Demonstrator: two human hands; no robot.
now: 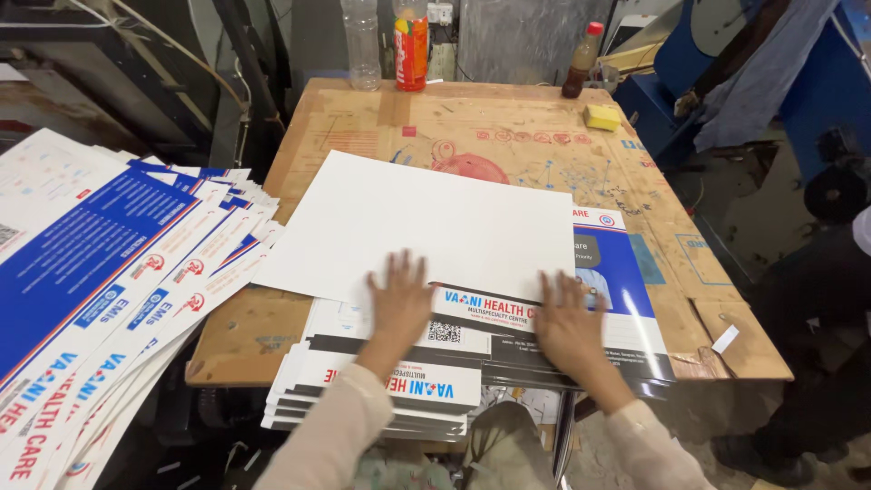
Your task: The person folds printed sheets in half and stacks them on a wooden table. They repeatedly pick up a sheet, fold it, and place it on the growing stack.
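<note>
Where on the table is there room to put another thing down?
The table is bare between the bottles and the white sheet, and on the right beside the printed stack. It is crowded near both hands.

Table [272, 327]: square, topped with worn brown cardboard bearing faded red and blue print; edges frayed, tape strip near 12 o'clock. Far edge, 12 o'clock: clear plastic bottle [362, 44], orange bottle [411, 45], small brown bottle with red cap [582, 62]. Yellow sponge [602, 116] at 1 o'clock. Blue machine [817, 82] at 2 o'clock, grey cloth [753, 82] draped over it. Dark metal frame [136, 73] at 10 o'clock. Grey concrete floor [753, 209] at 3 o'clock. Lighting even, dim at the back.
</note>
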